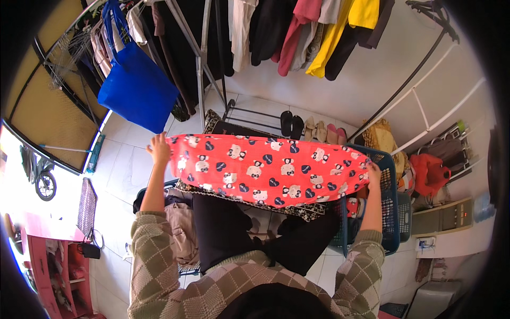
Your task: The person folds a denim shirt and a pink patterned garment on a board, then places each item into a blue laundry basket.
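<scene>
A red cloth printed with white cartoon cats and dark hearts [271, 171] is stretched sideways in front of me. At its left end my left hand [160, 149] grips the edge. My right hand [373, 175] pinches the opposite end, above a blue plastic laundry basket [390, 207]. Under the cloth lies a dark patterned fabric with a pale trimmed edge [310, 211], mostly hidden. Inside the basket, some red printed fabric [352, 207] shows below the stretched cloth.
Beige folded clothing [181, 231] rests in a container at my left. A blue tote bag [137, 85] hangs ahead on the left. Garments [285, 36] hang from a rack at the back. Black slippers [291, 124] and other shoes stand by a low metal rack [255, 115].
</scene>
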Demonstrator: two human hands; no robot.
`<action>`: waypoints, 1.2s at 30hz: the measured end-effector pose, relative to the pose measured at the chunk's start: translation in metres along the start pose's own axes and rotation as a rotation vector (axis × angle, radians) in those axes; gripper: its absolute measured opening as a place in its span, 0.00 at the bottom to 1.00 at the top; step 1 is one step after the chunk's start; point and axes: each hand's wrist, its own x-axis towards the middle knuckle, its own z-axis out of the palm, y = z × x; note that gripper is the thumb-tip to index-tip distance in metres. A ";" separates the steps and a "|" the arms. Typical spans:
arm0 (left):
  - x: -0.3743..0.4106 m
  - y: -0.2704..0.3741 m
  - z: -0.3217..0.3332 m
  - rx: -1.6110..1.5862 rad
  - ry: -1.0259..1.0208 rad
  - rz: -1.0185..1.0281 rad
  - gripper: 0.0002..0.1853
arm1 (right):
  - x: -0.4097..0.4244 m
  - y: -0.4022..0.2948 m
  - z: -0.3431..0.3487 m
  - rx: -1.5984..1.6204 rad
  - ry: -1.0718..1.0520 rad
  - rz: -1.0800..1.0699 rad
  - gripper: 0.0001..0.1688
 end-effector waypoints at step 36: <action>-0.089 -0.010 -0.002 -2.128 0.195 -0.866 0.10 | -0.147 -0.076 0.006 1.104 -0.143 0.198 0.17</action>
